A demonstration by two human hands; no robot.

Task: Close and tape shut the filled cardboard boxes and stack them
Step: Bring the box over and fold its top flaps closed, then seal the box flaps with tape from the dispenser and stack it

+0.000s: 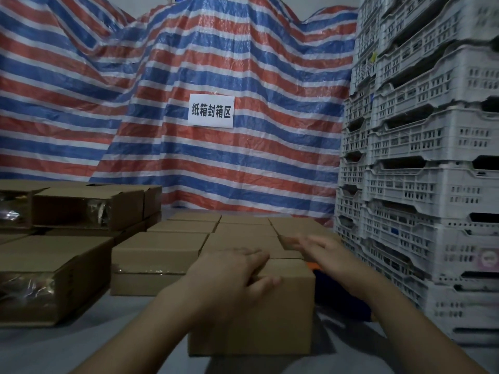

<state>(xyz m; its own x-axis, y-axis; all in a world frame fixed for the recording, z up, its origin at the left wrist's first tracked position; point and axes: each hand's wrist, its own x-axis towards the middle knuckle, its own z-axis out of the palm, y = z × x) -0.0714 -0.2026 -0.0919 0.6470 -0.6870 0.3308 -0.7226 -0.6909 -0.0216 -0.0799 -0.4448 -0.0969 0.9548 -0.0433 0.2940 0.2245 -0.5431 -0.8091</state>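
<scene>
Cardboard box (270, 314) sat closed on the grey counter (94, 344) right in front of the person, flaps down, at the near end of a block of other closed boxes (243, 233) laid out in rows behind it. Left hand (232, 276) rested on the box's top near edge, fingers spread and bent over the corner, thumb down on the front face, so it gripped the box loosely. Right hand (324, 252) was blurry but looked flat and open, fingers straight, reaching over the far right part of the lid; couldn't tell if it actually touched the cardboard. Something orange and dark blue (337, 290) poked out just beside the box on the right. More boxes (81, 209) with clear tape on their sides were stacked off to the left. White plastic crates (432, 171) towered on the right, and a red, white and blue striped tarp (189, 63) hung behind everything with a white paper sign (211, 111) stuck on it.
</scene>
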